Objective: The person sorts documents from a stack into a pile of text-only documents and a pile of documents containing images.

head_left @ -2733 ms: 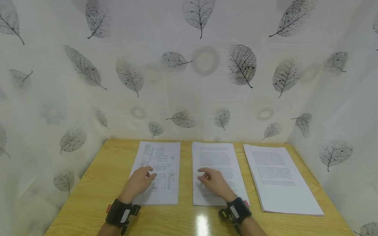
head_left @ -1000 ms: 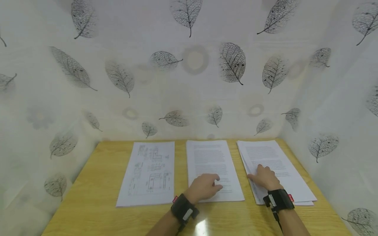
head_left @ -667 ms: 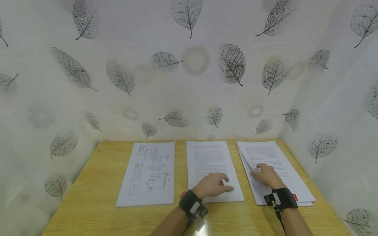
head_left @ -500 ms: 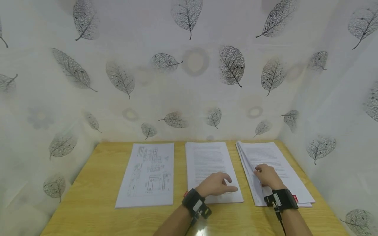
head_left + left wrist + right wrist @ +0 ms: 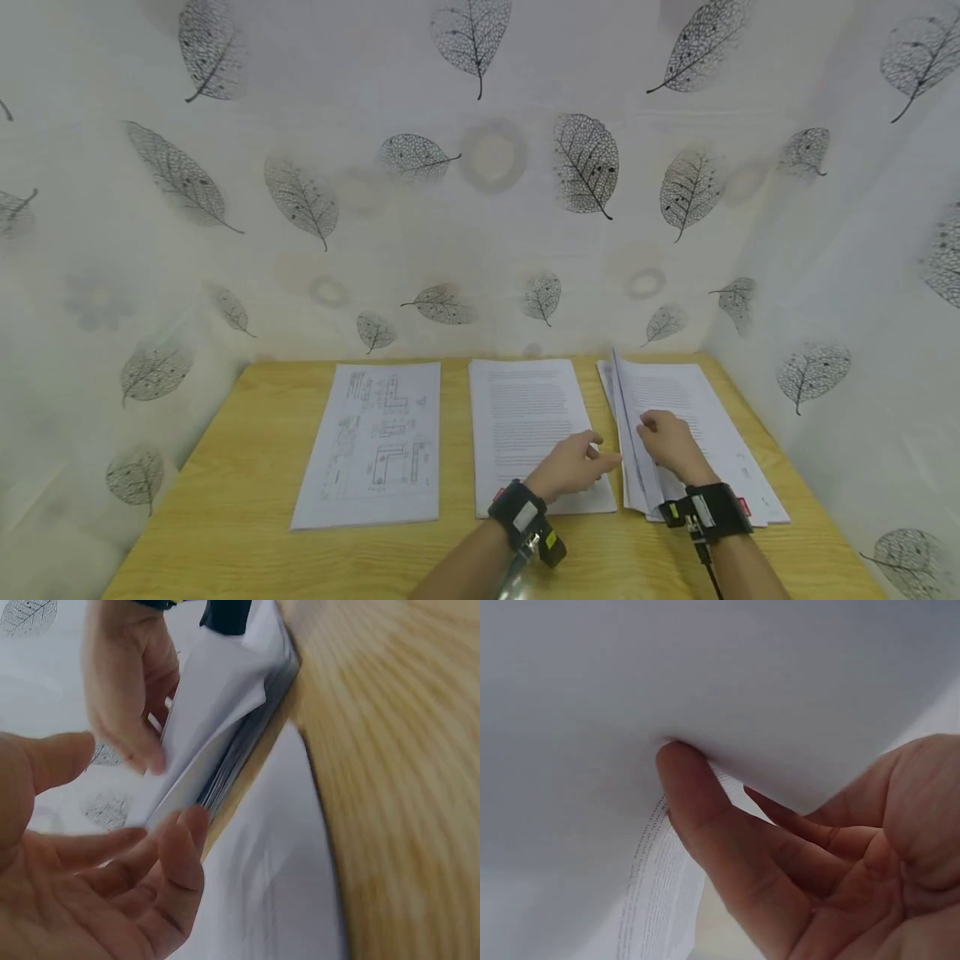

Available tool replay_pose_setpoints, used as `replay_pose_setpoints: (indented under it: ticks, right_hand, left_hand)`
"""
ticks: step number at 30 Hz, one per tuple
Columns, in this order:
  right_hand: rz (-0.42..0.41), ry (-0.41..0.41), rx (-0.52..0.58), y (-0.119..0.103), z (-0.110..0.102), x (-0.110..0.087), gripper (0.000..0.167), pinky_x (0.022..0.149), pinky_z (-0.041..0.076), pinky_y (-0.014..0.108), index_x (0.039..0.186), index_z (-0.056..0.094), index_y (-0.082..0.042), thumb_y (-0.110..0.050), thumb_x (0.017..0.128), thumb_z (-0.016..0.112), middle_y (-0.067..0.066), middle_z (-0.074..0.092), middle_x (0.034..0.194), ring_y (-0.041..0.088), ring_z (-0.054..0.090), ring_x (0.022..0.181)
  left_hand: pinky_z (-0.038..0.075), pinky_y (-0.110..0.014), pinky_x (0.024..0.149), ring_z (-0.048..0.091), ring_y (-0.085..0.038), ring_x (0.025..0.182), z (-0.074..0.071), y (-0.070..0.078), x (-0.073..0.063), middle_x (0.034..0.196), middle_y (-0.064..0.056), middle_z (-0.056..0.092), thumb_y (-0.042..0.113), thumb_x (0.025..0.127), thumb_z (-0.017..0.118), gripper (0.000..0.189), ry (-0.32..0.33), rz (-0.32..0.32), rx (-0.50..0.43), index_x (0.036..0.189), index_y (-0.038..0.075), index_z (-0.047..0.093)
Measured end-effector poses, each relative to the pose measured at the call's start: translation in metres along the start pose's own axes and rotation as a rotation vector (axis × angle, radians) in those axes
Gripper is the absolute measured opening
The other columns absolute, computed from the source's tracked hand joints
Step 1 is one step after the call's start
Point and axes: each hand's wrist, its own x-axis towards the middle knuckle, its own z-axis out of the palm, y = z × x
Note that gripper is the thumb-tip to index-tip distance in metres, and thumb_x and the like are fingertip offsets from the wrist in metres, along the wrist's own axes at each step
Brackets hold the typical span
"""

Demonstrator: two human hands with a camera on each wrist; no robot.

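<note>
At the right stack of printed paper, my right hand pinches the left edge of the top sheets, which stand raised and bent over to the right. The right wrist view shows the pale underside of a lifted sheet against the index finger, with part of the thumb hidden behind it. My left hand hovers over the lower right of the middle stack, palm up and fingers loosely bent, holding nothing. Its fingertips are close to the raised edge in the left wrist view.
A sheet with technical drawings lies to the left on the wooden table. Pale cloth with a leaf print hangs behind and at both sides. Each wrist wears a black camera strap with a cable.
Both hands moved right from the left and middle papers. My right hand has lifted the right stack's left edge higher, and my left hand has come nearer to it.
</note>
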Motion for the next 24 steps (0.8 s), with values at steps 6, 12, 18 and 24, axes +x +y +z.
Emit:
replay_pose_setpoints:
  ticks: [6, 12, 18, 24]
  right_hand:
    - [0.013, -0.029, 0.077, -0.010, 0.007, 0.000, 0.036, 0.057, 0.049, 0.030, 0.119, 0.054, 0.011, -0.011, 0.092, 0.048, 0.032, 0.060, 0.112, 0.023, 0.062, 0.076]
    - [0.032, -0.098, 0.218, -0.007, 0.011, -0.006, 0.042, 0.063, 0.053, 0.030, 0.125, 0.053, 0.004, -0.024, 0.094, 0.053, 0.026, 0.058, 0.123, 0.025, 0.063, 0.095]
    - [0.015, -0.153, 0.331, 0.000, 0.013, -0.009, 0.045, 0.074, 0.056, 0.032, 0.130, 0.050, 0.003, -0.028, 0.097, 0.049, 0.026, 0.051, 0.131, 0.035, 0.057, 0.113]
    - [-0.010, -0.192, 0.370, 0.003, 0.009, -0.010, 0.042, 0.079, 0.055, 0.034, 0.130, 0.049, 0.003, -0.022, 0.097, 0.050, 0.026, 0.049, 0.133, 0.038, 0.054, 0.117]
  left_hand:
    - [0.043, -0.028, 0.051, 0.058, -0.015, 0.057, 0.020, 0.001, 0.013, 0.081, -0.006, 0.067, 0.048, 0.088, 0.059, 0.065, 0.010, -0.024, -0.142, 0.138, 0.010, 0.042]
    - [0.049, -0.033, 0.079, 0.061, -0.010, 0.093, 0.032, -0.005, 0.018, 0.111, 0.003, 0.065, 0.050, 0.088, 0.056, 0.047, 0.036, -0.002, -0.099, 0.130, 0.031, 0.048]
    - [0.050, -0.028, 0.064, 0.063, -0.010, 0.073, 0.033, -0.005, 0.017, 0.093, 0.002, 0.066, 0.026, 0.089, 0.059, 0.033, 0.049, -0.040, -0.188, 0.122, 0.023, 0.053]
    - [0.049, -0.026, 0.058, 0.063, -0.016, 0.057, 0.032, -0.007, 0.018, 0.078, -0.003, 0.064, 0.006, 0.084, 0.056, 0.030, 0.114, -0.105, -0.164, 0.114, 0.007, 0.056]
